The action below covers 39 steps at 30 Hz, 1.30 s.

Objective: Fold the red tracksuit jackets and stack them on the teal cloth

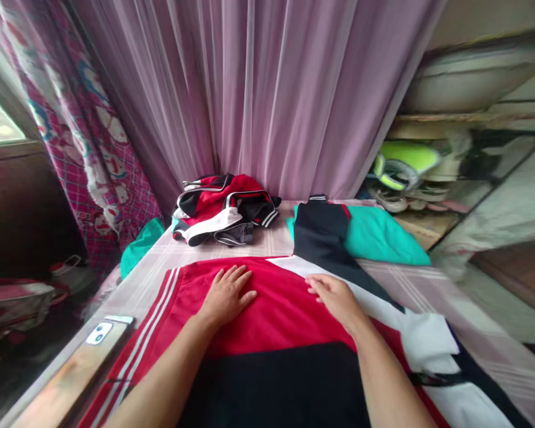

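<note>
A red, black and white track jacket (271,309) is spread across the covered surface in front of me. My left hand (229,291) lies flat on its red part, fingers stretched out and slightly spread. To the right, the fingers of my right hand (334,297) are curled in by the seam between the red and white panels; whether cloth is pinched in them is hidden. A dark sleeve (323,229) with a striped cuff reaches away toward the back right. White double stripes run down the jacket's left side.
Behind the jacket is a crumpled pile of red, black and white clothing (225,208). Teal cloth (383,235) lies under the sleeve at right. A phone (75,374) rests near the left edge. Purple curtains (267,95) hang behind; shelves (468,119) stand at right.
</note>
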Motion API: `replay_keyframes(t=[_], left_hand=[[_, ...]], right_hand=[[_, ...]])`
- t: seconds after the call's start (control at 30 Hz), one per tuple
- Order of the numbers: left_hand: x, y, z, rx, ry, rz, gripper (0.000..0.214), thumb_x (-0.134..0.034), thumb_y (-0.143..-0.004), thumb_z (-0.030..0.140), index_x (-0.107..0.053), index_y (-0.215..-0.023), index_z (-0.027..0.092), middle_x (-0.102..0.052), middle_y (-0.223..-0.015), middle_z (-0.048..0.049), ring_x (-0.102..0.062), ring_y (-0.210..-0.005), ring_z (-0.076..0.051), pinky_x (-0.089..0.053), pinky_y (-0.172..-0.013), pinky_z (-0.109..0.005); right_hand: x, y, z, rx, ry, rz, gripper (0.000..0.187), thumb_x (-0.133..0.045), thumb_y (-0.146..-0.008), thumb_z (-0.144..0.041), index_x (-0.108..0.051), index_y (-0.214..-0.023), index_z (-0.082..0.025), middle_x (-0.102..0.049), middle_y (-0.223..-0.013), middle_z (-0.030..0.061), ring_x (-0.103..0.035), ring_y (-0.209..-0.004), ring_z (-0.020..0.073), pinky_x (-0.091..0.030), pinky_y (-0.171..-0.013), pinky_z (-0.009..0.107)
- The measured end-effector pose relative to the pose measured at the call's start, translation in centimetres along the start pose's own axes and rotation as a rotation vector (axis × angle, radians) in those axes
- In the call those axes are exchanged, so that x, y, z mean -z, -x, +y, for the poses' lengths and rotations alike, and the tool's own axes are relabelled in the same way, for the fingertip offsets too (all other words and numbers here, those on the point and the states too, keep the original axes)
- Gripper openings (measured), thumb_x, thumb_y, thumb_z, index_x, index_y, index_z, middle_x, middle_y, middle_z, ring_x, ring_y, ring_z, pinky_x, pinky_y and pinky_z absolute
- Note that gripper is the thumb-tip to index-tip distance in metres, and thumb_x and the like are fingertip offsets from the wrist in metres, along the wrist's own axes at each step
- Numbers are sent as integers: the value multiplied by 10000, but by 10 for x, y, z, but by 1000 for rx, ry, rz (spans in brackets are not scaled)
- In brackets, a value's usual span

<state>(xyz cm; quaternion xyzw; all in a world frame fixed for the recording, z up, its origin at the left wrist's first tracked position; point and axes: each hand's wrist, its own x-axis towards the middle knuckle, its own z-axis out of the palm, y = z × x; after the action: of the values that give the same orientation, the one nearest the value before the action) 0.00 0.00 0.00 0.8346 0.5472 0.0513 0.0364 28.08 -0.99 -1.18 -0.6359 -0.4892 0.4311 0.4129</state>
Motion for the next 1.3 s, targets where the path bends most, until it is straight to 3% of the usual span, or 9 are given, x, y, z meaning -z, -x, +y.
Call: replay_keyframes(t=[0.17, 0.27, 0.37, 0.53, 0.63, 0.73, 0.93, 1.13, 1.3], left_hand=[[-1, -1, 1, 6, 39, 9, 592, -448, -965, 581, -497, -1463, 264, -468, -1545, -84, -384, -1452, -307, -292, -1201, -548], [-1, 0, 1, 8, 68, 17, 608, -437, -963, 595, -497, -1463, 254, -469, -1544, -91, -381, -1452, -317, -286, -1197, -568], [-1, 1, 2, 2, 78, 32, 608, -425, -964, 605, -500, -1459, 261, -464, -1547, -90, -381, -1451, -315, -285, -1195, -569], [-1, 1, 3, 11, 76, 16, 616, -410, -970, 606, -487, -1466, 250, -435, -1568, -82, -355, -1467, -299, -259, -1213, -544], [-1, 1, 3, 4, 85, 21, 611, -406, -969, 611, -488, -1464, 262, -434, -1570, -76, -352, -1469, -293, -254, -1215, -542], [0, 1, 4, 10, 95, 18, 605, -392, -977, 603, -483, -1467, 259, -426, -1575, -76, -343, -1474, -287, -248, -1216, -544], [8, 0, 4, 48, 78, 7, 536, -342, -1017, 514, -482, -1467, 258, -442, -1565, -66, -339, -1479, -261, -255, -1217, -530], [8, 0, -18, 308, -32, -14, 570, -323, -1015, 522, -423, -1507, 252, -373, -1603, -68, -287, -1500, -291, -212, -1215, -586], [7, 0, -26, 329, -41, -18, 564, -315, -1015, 522, -422, -1505, 265, -374, -1604, -59, -295, -1497, -287, -245, -1203, -580]], right_hand=[[35, -16, 25, 112, 301, 309, 363, -561, -760, -413, -772, -969, -204, -769, -1015, 108, -710, -966, 274, -566, -818, 369], [39, -17, 24, 241, 371, 398, 390, -527, -789, -407, -773, -1016, -205, -754, -1106, 117, -706, -987, 274, -569, -826, 368], [19, -12, 12, 395, 373, 352, 391, -485, -844, -422, -767, -1016, -212, -753, -1113, 110, -708, -980, 253, -579, -825, 355], [-25, 3, 7, 660, 628, 64, 404, -445, -921, -379, -725, -1160, -215, -694, -1265, 117, -618, -1205, 252, -470, -1055, 433], [-32, 8, 17, 624, 914, 33, 432, -458, -933, -366, -654, -1301, -253, -571, -1444, 110, -484, -1360, 287, -377, -1111, 531], [-28, 8, 25, 552, 1059, 76, 448, -438, -955, -363, -610, -1358, -271, -518, -1497, 103, -445, -1388, 282, -350, -1113, 536], [-25, 6, 24, 549, 1094, 88, 439, -432, -966, -374, -613, -1353, -274, -520, -1494, 95, -449, -1383, 263, -355, -1105, 489], [-25, 7, 23, 545, 1086, 84, 443, -438, -962, -375, -610, -1358, -276, -520, -1494, 97, -451, -1382, 270, -353, -1102, 496], [-24, 8, 20, 542, 1074, 63, 445, -450, -957, -364, -608, -1362, -268, -519, -1494, 102, -450, -1380, 276, -347, -1104, 502]])
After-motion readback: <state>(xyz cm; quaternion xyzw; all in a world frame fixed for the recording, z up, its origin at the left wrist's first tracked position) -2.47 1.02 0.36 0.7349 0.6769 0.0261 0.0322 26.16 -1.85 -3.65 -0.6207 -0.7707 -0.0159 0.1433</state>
